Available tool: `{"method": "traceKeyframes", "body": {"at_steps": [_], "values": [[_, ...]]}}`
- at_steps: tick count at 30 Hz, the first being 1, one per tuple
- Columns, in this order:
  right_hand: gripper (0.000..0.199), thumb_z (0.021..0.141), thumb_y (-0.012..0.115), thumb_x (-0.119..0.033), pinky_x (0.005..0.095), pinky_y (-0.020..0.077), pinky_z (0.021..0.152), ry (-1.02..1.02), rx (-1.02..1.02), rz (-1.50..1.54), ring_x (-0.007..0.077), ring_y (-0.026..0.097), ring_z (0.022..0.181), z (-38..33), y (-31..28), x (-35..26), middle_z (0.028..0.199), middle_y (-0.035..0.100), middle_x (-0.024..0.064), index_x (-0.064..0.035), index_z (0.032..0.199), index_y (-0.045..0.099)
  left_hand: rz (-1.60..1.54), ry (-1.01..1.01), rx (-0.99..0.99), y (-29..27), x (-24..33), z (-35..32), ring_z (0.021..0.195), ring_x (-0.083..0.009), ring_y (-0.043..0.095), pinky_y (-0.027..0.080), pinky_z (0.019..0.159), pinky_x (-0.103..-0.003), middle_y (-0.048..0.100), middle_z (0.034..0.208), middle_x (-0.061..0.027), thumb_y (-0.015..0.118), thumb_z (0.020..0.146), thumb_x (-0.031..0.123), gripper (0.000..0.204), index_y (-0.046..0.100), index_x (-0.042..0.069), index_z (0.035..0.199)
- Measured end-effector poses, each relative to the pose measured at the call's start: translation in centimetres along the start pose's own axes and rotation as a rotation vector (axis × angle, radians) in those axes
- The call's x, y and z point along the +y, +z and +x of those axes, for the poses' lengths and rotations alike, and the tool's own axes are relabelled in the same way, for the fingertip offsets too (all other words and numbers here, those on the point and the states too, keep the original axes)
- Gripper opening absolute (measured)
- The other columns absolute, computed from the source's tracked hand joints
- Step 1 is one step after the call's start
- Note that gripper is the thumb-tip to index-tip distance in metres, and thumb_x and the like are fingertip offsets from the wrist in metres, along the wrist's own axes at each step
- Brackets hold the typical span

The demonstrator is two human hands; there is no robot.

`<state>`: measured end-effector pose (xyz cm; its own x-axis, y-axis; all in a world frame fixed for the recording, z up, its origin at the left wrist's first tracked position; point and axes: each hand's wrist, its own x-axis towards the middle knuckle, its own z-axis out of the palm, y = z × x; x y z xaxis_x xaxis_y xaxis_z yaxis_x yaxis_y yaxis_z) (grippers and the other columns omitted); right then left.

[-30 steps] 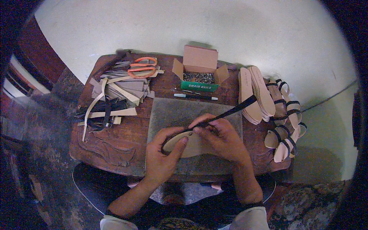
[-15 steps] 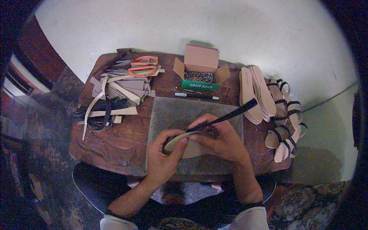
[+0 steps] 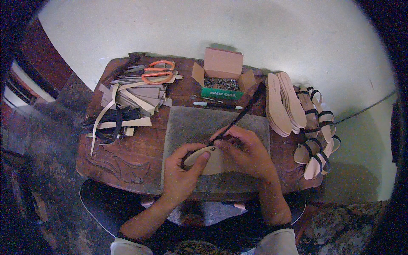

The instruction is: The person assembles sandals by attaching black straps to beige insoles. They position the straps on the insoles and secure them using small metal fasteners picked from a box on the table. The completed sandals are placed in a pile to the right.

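A beige shoe sole (image 3: pixel 219 166) is held just above the grey mat (image 3: pixel 182 123), its near edge facing me. My left hand (image 3: pixel 180 172) grips its left end, thumb pressed on the upper face. By that thumb a small dark spot marks the sole. A black strap (image 3: pixel 245 110) rises from the sole's far edge and slants up to the right. My right hand (image 3: pixel 246 153) has its fingers closed on the strap's lower end, against the sole. Those fingertips partly hide where strap and sole meet. A dark band also shows inside my left hand's grip.
On the carved wooden table (image 3: pixel 123 165), strips of material (image 3: pixel 140 95) lie at left under orange-handled scissors (image 3: pixel 159 72). An open box of nails (image 3: pixel 221 87) and a marker (image 3: pixel 216 105) stand behind the mat. Stacked soles (image 3: pixel 280 106) and strapped sandals (image 3: pixel 314 127) sit at right.
The black strap has swung to a steeper angle, its free end moving up and left. The sole has tilted, showing more of its face and the dark spot by my left thumb.
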<state>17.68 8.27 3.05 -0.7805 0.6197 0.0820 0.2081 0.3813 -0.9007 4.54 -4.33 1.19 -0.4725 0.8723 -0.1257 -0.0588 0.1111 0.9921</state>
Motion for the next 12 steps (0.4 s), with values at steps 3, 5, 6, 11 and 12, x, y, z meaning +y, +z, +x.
{"method": "traceKeyframes", "body": {"at_steps": [3, 5, 6, 11, 12], "values": [[0.011, 0.088, 0.06, -0.01, 0.0285, 0.047, 0.078, 0.007, 0.001, 0.001, 0.0125, 0.06, 0.084, 0.02, 0.11, -0.01, 0.089, 0.065, 0.0046, -0.0022, 0.096, 0.061, 0.081, 0.172, 0.004, -0.09, -0.72, 0.26, 0.085, -0.0138, 0.058, 0.047, 0.075, -0.025, 0.061, 0.091, -0.0078, 0.066, 0.084, 0.01, 0.018, 0.063, 0.001, 0.1], [0.011, 0.088, 0.059, -0.009, 0.0286, 0.0467, 0.078, 0.014, 0.006, 0.018, 0.0123, 0.059, 0.084, -0.01, 0.19, -0.03, 0.089, 0.065, 0.0047, -0.0021, 0.096, 0.061, 0.105, 0.178, -0.003, -0.19, -0.65, 0.27, 0.086, -0.0149, 0.058, 0.046, 0.074, -0.026, 0.059, 0.092, -0.0084, 0.066, 0.084, 0.01, 0.018, 0.063, 0.001, 0.101], [0.011, 0.088, 0.059, -0.009, 0.0286, 0.0466, 0.078, 0.018, 0.009, 0.024, 0.0122, 0.059, 0.084, -0.03, 0.22, -0.01, 0.089, 0.065, 0.0048, -0.0021, 0.097, 0.061, 0.116, 0.181, -0.007, -0.21, -0.61, 0.28, 0.086, -0.0154, 0.058, 0.046, 0.074, -0.026, 0.058, 0.092, -0.0087, 0.065, 0.084, 0.01, 0.019, 0.063, 0.002, 0.101], [0.012, 0.088, 0.058, -0.008, 0.0283, 0.0461, 0.08, 0.014, -0.01, 0.039, 0.0124, 0.059, 0.087, 0.07, 0.17, 0.15, 0.092, 0.064, 0.0057, -0.0026, 0.098, 0.06, 0.124, 0.164, -0.022, -0.3, -0.47, 0.22, 0.086, -0.0167, 0.058, 0.046, 0.075, -0.027, 0.059, 0.093, -0.0086, 0.065, 0.085, 0.013, 0.019, 0.064, 0.002, 0.1], [0.012, 0.088, 0.058, -0.007, 0.0282, 0.046, 0.08, 0.021, -0.016, 0.034, 0.0124, 0.059, 0.088, 0.04, 0.15, 0.12, 0.092, 0.064, 0.006, -0.003, 0.099, 0.06, 0.117, 0.161, -0.027, -0.31, -0.5, 0.23, 0.086, -0.0169, 0.058, 0.046, 0.075, -0.027, 0.059, 0.093, -0.0087, 0.066, 0.085, 0.013, 0.019, 0.064, 0.002, 0.1]]}}
